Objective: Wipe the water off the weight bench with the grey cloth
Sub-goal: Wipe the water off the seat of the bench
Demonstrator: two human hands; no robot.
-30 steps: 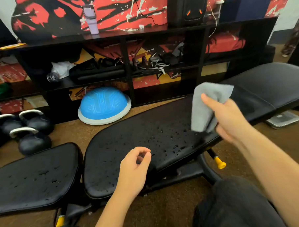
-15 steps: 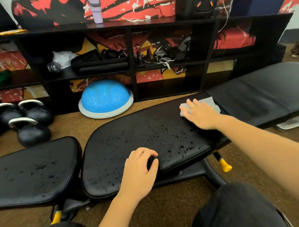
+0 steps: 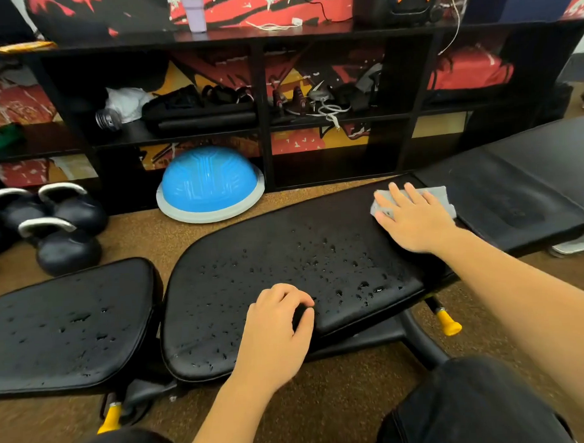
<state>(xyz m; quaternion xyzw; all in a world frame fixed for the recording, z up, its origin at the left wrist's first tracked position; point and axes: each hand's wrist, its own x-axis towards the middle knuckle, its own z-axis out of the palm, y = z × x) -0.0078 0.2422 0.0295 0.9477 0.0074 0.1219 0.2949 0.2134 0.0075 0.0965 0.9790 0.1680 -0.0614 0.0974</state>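
The right hand (image 3: 414, 219) lay flat with fingers spread, pressing the grey cloth (image 3: 436, 196) down on the far right end of the weight bench (image 3: 238, 257). The left hand (image 3: 275, 332) rested on the bench's near edge with fingers curled; whether it gripped the edge could not be told. Water drops (image 3: 332, 249) sat on the bench, left of the cloth. To wipe well, the hand should probably push down evenly and drag the cloth slowly over the drops in long lines, so none get missed. Behind the bench stood a black shelf (image 3: 266, 155). Its boxes held a dark bag (image 3: 195, 108), white cables (image 3: 329, 111) and a white bundle (image 3: 124, 99).
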